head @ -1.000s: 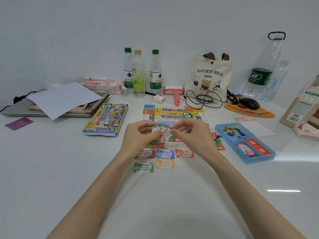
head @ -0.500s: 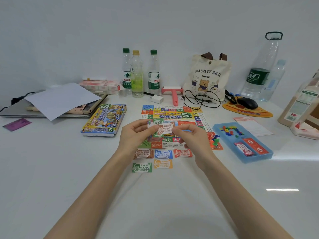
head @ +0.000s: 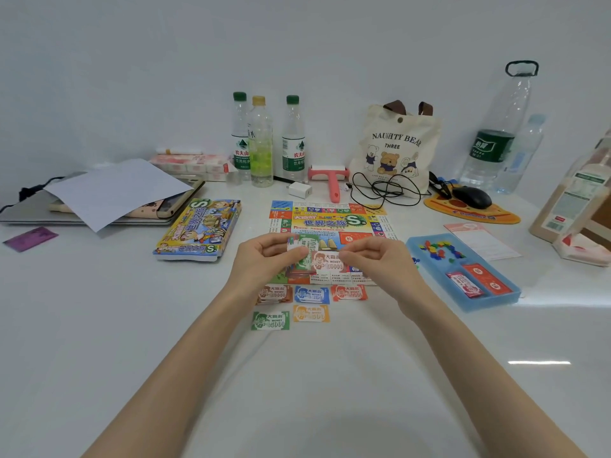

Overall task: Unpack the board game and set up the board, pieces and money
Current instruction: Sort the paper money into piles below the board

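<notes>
At the left of the worktop (head: 99,309) we see the game box (head: 198,229) lying beside the unfolded board (head: 330,219). Over the board's near edge the left hand (head: 264,259) grips a small stack of play money (head: 305,256), and one red note (head: 330,262) at its front is pinched by the right hand (head: 380,262). Five sorted money piles (head: 311,294) lie just below the hands, and to the right we find the blue tray (head: 433,276) holding coloured pieces (head: 438,251) and cards (head: 476,282).

Your single view comes from the wide-angle camera on your head, looking forward and down over the worktop (head: 115,325). The game board (head: 330,223) sits mid-frame, close to you; the wall (head: 297,44) rises well beyond it.
</notes>
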The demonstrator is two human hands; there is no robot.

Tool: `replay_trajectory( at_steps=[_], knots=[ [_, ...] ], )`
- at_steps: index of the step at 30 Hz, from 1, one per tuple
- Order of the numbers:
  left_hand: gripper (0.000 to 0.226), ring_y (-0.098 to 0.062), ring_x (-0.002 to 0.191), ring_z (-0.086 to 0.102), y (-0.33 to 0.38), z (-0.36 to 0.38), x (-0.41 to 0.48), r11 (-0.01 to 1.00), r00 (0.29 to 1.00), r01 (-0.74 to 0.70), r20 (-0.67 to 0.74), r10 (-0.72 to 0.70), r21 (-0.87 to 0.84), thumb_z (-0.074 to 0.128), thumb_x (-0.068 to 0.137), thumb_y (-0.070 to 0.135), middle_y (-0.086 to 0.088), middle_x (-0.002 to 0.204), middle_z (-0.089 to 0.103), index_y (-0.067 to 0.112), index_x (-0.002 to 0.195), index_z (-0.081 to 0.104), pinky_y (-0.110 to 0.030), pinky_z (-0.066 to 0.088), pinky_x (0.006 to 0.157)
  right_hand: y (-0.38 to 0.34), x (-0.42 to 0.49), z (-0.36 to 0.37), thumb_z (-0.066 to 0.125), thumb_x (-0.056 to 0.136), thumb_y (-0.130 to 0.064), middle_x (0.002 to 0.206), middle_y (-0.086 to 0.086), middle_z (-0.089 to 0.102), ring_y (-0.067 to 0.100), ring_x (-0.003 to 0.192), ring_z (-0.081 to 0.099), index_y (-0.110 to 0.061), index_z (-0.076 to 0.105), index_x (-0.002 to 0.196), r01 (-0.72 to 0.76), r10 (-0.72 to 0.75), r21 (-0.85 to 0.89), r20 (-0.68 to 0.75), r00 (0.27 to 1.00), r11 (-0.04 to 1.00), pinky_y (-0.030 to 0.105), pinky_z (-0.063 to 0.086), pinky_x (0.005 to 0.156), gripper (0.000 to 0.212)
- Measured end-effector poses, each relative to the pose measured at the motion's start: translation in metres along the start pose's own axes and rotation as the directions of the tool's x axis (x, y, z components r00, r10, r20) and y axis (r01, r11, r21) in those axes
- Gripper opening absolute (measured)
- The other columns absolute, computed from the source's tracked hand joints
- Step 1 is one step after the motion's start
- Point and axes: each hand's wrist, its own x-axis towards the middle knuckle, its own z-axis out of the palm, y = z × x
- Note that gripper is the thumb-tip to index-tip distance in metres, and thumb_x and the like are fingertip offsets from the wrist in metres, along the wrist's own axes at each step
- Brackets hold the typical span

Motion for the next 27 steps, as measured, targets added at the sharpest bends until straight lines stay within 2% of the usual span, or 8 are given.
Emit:
replay_trajectory(
  at_steps=[3, 6, 9, 11, 16, 21, 24, 27],
  knots=[
    [0.027, -0.022, 0.086, 0.072, -0.001, -0.002, 0.001, 0.999, 1.000, 0.006, -0.026, -0.008, -0.049, 0.079, 0.074, 0.012, -0.003, 0.090, 0.076, 0.017, 0.100, 0.070, -0.032, 0.057, 0.077, 0.004, -0.003, -0.013, 0.075, 0.082, -0.021, 0.071, -0.008, 0.072, -0.008, 0.056, 0.060, -0.020, 0.071, 0.084, -0.046, 0.049, -0.052, 0.056, 0.997, 0.998, 0.007, 0.040, 0.051, 0.004],
    [0.023, -0.019, 0.084, 0.072, 0.000, -0.003, 0.002, 0.996, 0.998, 0.013, -0.052, -0.018, -0.092, 0.079, 0.074, 0.011, 0.001, 0.087, 0.076, 0.020, 0.093, 0.069, -0.029, 0.056, 0.073, 0.011, -0.007, -0.022, 0.074, 0.082, -0.022, 0.065, -0.010, 0.071, -0.007, 0.056, 0.058, -0.019, 0.071, 0.085, -0.067, 0.080, -0.132, 0.093, 0.992, 0.989, 0.012, 0.040, 0.058, 0.005],
    [0.023, -0.023, 0.090, 0.072, -0.001, -0.004, 0.002, 0.993, 0.998, 0.029, -0.055, -0.035, -0.111, 0.078, 0.074, 0.010, -0.003, 0.091, 0.076, 0.019, 0.094, 0.069, -0.036, 0.056, 0.081, 0.020, -0.010, -0.025, 0.075, 0.081, -0.024, 0.068, -0.008, 0.073, 0.000, 0.075, 0.063, -0.021, 0.069, 0.082, -0.086, 0.113, -0.242, 0.101, 0.988, 0.966, 0.022, 0.043, 0.071, 0.006],
    [0.023, -0.025, 0.090, 0.072, -0.001, -0.004, 0.002, 0.993, 0.998, 0.035, -0.056, -0.041, -0.111, 0.078, 0.075, 0.010, -0.004, 0.092, 0.076, 0.019, 0.094, 0.069, -0.040, 0.056, 0.083, 0.025, -0.012, -0.024, 0.075, 0.080, -0.025, 0.069, -0.009, 0.073, 0.002, 0.080, 0.066, -0.022, 0.068, 0.078, -0.085, 0.122, -0.313, 0.100, 0.987, 0.946, 0.023, 0.044, 0.071, 0.008],
    [0.025, -0.025, 0.089, 0.072, -0.002, -0.004, 0.003, 0.994, 0.997, 0.038, -0.062, -0.045, -0.107, 0.079, 0.074, 0.013, -0.004, 0.093, 0.076, 0.018, 0.096, 0.069, -0.038, 0.056, 0.082, 0.034, -0.013, -0.019, 0.074, 0.079, -0.024, 0.062, -0.014, 0.071, -0.008, 0.068, 0.064, -0.022, 0.067, 0.076, -0.041, 0.099, -0.464, 0.101, 0.990, 0.885, 0.021, 0.049, 0.071, 0.008],
    [0.035, -0.024, 0.090, 0.072, -0.002, -0.007, 0.004, 0.991, 0.996, 0.036, -0.071, -0.045, -0.126, 0.078, 0.074, 0.013, -0.006, 0.098, 0.075, 0.010, 0.107, 0.068, -0.036, 0.058, 0.078, 0.036, -0.013, -0.019, 0.075, 0.078, -0.026, 0.061, -0.017, 0.069, -0.006, 0.070, 0.065, -0.024, 0.066, 0.074, -0.032, 0.090, -0.500, 0.093, 0.992, 0.865, 0.025, 0.053, 0.076, 0.010],
    [0.027, -0.020, 0.086, 0.073, -0.001, -0.009, 0.005, 0.989, 0.995, 0.036, -0.092, -0.049, -0.140, 0.078, 0.076, 0.012, -0.004, 0.095, 0.075, 0.014, 0.101, 0.068, -0.028, 0.060, 0.067, 0.035, -0.013, -0.019, 0.076, 0.078, -0.026, 0.065, -0.015, 0.071, -0.006, 0.069, 0.065, -0.023, 0.068, 0.075, -0.024, 0.089, -0.494, 0.107, 0.990, 0.869, 0.023, 0.052, 0.071, 0.009],
    [0.023, -0.012, 0.078, 0.072, 0.002, -0.013, 0.006, 0.985, 0.992, 0.022, -0.120, -0.042, -0.170, 0.076, 0.077, 0.008, -0.001, 0.089, 0.075, 0.017, 0.095, 0.066, -0.020, 0.056, 0.060, 0.023, -0.015, -0.022, 0.076, 0.079, -0.024, 0.070, -0.010, 0.073, -0.004, 0.074, 0.066, -0.019, 0.070, 0.080, -0.042, 0.103, -0.380, 0.142, 0.984, 0.924, 0.020, 0.046, 0.067, 0.007]
  ],
)
